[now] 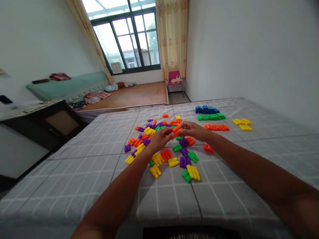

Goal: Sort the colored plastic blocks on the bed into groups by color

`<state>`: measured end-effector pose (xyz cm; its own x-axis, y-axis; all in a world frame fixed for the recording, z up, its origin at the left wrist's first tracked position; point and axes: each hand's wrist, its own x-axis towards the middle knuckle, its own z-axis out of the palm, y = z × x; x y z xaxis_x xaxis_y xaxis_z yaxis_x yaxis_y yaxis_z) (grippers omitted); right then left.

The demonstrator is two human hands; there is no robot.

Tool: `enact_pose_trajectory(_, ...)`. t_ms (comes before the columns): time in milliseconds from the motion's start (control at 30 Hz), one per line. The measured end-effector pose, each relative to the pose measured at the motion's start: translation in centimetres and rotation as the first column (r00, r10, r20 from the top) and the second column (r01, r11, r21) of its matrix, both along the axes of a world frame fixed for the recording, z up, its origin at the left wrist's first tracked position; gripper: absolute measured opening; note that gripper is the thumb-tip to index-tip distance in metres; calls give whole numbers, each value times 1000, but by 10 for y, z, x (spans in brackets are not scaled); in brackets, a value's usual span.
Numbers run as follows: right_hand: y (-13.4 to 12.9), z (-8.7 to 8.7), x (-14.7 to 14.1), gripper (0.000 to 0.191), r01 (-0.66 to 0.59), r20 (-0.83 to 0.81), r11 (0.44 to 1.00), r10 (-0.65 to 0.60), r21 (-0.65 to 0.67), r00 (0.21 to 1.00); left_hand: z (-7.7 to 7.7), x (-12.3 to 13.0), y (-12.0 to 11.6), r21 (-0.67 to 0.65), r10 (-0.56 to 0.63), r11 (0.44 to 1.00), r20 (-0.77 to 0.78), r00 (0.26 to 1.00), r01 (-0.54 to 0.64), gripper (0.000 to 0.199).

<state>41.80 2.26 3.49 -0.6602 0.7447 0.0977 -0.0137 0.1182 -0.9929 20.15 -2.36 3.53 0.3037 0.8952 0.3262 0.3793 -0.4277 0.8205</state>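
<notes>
Both my hands meet over a scattered pile of plastic pieces. My left hand [161, 136] pinches the left side of some orange pieces [176, 130], and my right hand [193, 130] grips their right side. Purple, yellow, green and orange pieces lie loosely below and around my hands, among them a yellow piece [193, 172] and a purple piece [185, 162] near the front. To the right, sorted by colour, are a blue row [206, 110], a green row [211, 117], an orange row [216, 127] and a yellow group [243, 124]. A separate orange cluster [208, 148] lies nearer me.
The table wears a grey checked cloth [82, 179]. Behind it are a low brown platform [139, 94], a pink chair [174, 78] and a window. A dark cabinet [54, 126] stands at the left, and a white wall runs along the right.
</notes>
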Motion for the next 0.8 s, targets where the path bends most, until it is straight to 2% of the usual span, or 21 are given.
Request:
enact_pose_trajectory(67, 3, 1, -1, 38, 77, 0, 997, -77, 28, 997, -3, -3, 0, -25, 5, 1000, -7, 1000, -5, 34)
enact_pose_trajectory(133, 13, 8, 11, 36, 237, -27, 971, -236, 32, 971, -4, -17, 1, -8, 69, 998, -70, 995, -70, 32)
enact_pose_trajectory(233, 36, 23, 55, 32, 407, 1, 912, -408, 52, 913, -3, -43, 7, 125, 251, 965, -216, 944, -229, 28)
enact_pose_trajectory(300, 48, 31, 92, 27, 474, 115, 871, -488, 134, 865, -5, -58, 13, 228, 313, 940, -289, 904, -253, 28)
enact_pose_trajectory(367, 54, 33, 126, 23, 518, 260, 823, -566, 233, 783, -9, -67, 19, 277, 325, 930, -309, 894, -242, 30)
enact_pose_trajectory(433, 58, 31, 149, 23, 507, 392, 806, -592, 306, 704, -14, -72, 23, 287, 320, 929, -318, 892, -231, 30)
enact_pose_trajectory(500, 59, 27, 159, 29, 459, 489, 823, -568, 334, 662, -18, -72, 25, 293, 312, 932, -345, 885, -214, 30)
enact_pose_trajectory(633, 64, 19, 153, 35, 345, 573, 857, -513, 383, 639, -21, -69, 23, 308, 278, 939, -426, 861, -151, 29)
enact_pose_trajectory(800, 74, 7, 140, 26, 109, 643, 813, -527, 572, 555, -20, -66, 21, 328, 279, 935, -447, 850, -135, 29)
